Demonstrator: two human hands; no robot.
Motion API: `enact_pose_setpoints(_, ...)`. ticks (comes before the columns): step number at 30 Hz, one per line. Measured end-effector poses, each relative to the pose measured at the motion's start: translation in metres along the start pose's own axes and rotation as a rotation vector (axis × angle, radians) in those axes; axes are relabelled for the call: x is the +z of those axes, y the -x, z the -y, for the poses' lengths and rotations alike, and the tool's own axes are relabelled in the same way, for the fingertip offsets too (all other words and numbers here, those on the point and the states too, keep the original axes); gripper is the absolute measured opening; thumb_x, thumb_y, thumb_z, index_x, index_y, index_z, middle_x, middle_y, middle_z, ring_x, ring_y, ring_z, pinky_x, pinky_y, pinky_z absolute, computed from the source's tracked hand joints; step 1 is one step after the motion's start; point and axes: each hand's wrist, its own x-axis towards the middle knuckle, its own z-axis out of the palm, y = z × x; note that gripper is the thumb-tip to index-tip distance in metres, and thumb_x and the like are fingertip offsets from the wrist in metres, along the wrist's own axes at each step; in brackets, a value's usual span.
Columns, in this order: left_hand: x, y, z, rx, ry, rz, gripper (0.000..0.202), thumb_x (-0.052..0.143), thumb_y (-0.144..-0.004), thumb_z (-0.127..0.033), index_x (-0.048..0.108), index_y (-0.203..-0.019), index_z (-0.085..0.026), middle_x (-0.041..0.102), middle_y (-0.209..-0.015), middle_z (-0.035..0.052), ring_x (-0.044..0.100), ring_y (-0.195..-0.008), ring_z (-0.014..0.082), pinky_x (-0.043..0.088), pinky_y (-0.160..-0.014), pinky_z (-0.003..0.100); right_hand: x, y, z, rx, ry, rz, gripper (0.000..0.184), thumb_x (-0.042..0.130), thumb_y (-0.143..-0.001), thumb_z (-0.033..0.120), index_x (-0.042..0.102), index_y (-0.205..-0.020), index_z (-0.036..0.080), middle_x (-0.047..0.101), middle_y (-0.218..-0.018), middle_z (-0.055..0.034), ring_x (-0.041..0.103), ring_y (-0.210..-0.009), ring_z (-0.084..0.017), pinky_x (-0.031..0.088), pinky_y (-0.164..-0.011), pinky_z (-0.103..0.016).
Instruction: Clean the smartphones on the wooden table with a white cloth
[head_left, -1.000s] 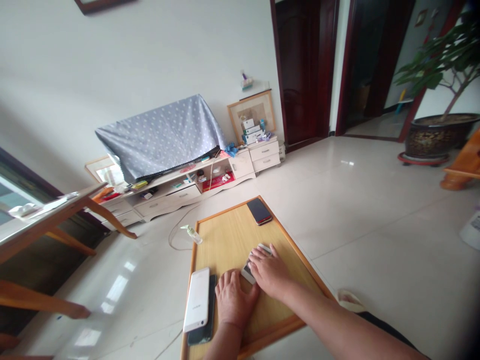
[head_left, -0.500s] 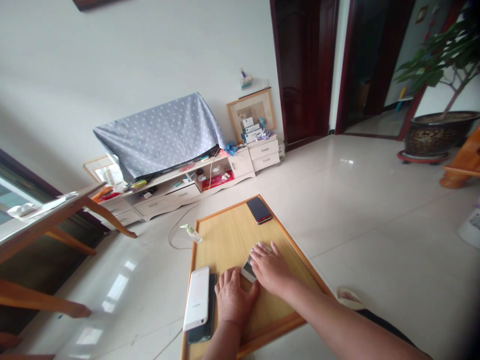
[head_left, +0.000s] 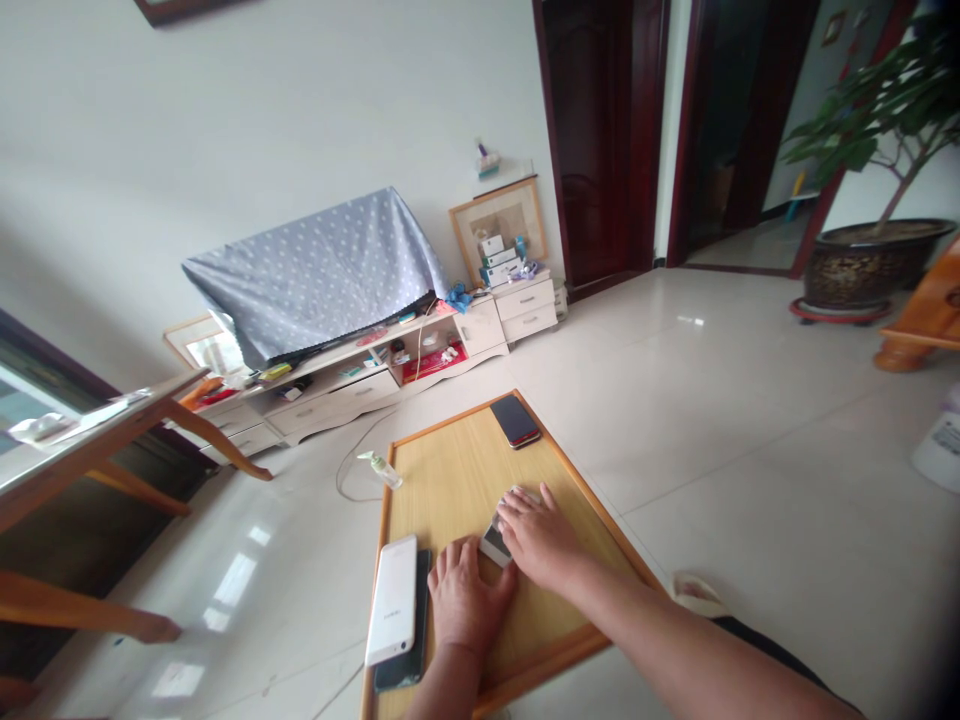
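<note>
A small rectangular device with pale edges and a grey face [head_left: 496, 541] lay slantwise on the yellow wood-grain tabletop with a raised orange-brown rim [head_left: 442, 490], partly covered by the bare right hand [head_left: 540, 535], which was spread palm-down over its far part; whether those fingers gripped it could not be told. The bare left hand [head_left: 466, 592] stood with thumb and fingers well apart at the device's near end, and a pinch there could not be made out. Pressing harder with the right hand could have skidded the device if the left gave it no real hold. A leftward sweep of the left hand could have knocked the white flat phone [head_left: 391, 600], which sat askew on a dark flat phone [head_left: 421, 620] right at the rim, to the floor; the clear bottle with a pale green pump [head_left: 384, 470], near the left edge, looked easy to topple if bumped
</note>
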Motion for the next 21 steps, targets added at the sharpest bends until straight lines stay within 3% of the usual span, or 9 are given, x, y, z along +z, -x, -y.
enact_pose_setpoints(3,0.000,0.000,0.000,-0.003,-0.004,0.007,0.045,0.062,-0.083,-0.052,0.062,-0.119,-0.026,0.063,-0.127,0.0087,0.053,-0.121,0.0288,0.035,-0.105,0.042,0.004,0.002,0.002,0.015,0.017,-0.016,0.046,0.033,-0.105,0.034,0.058,-0.139,0.018,0.050,-0.152,-0.0125,0.037,-0.146,-0.028,0.010,-0.124,-0.053)
enact_pose_setpoints(8,-0.003,0.000,-0.002,-0.018,-0.005,0.031,0.033,0.052,-0.090,-0.032,0.061,-0.121,-0.027,0.063,-0.127,0.0066,0.053,-0.122,0.0253,0.034,-0.105,0.040,0.011,0.013,0.015,-0.164,-0.056,0.056,0.045,0.032,-0.105,0.034,0.056,-0.141,0.022,0.052,-0.151,-0.0091,0.041,-0.143,-0.025,0.012,-0.124,-0.052)
enact_pose_setpoints(13,-0.004,0.000,-0.004,-0.014,-0.022,0.022,0.046,0.062,-0.084,-0.054,0.061,-0.120,-0.025,0.062,-0.128,0.0087,0.052,-0.122,0.0288,0.034,-0.106,0.041,0.003,-0.003,-0.003,0.012,0.011,0.004,0.044,0.034,-0.103,0.028,0.058,-0.139,0.024,0.052,-0.151,-0.0090,0.040,-0.144,-0.026,0.007,-0.123,-0.057)
enact_pose_setpoints(16,-0.002,0.000,-0.002,0.000,-0.027,0.015,0.048,0.063,-0.082,-0.056,0.061,-0.120,-0.025,0.062,-0.127,0.0086,0.052,-0.122,0.0295,0.035,-0.105,0.042,0.003,-0.005,-0.006,0.056,0.040,-0.013,0.046,0.037,-0.101,0.027,0.055,-0.142,0.019,0.048,-0.154,-0.0119,0.036,-0.146,-0.028,0.007,-0.123,-0.056)
enact_pose_setpoints(21,-0.004,0.000,-0.005,-0.020,-0.026,0.022,0.034,0.055,-0.089,-0.037,0.061,-0.120,-0.025,0.063,-0.126,0.0075,0.053,-0.121,0.0265,0.035,-0.104,0.040,0.012,0.010,0.010,-0.138,-0.042,0.039,0.044,0.034,-0.104,0.031,0.059,-0.139,0.021,0.054,-0.149,-0.0096,0.041,-0.143,-0.024,0.013,-0.124,-0.049)
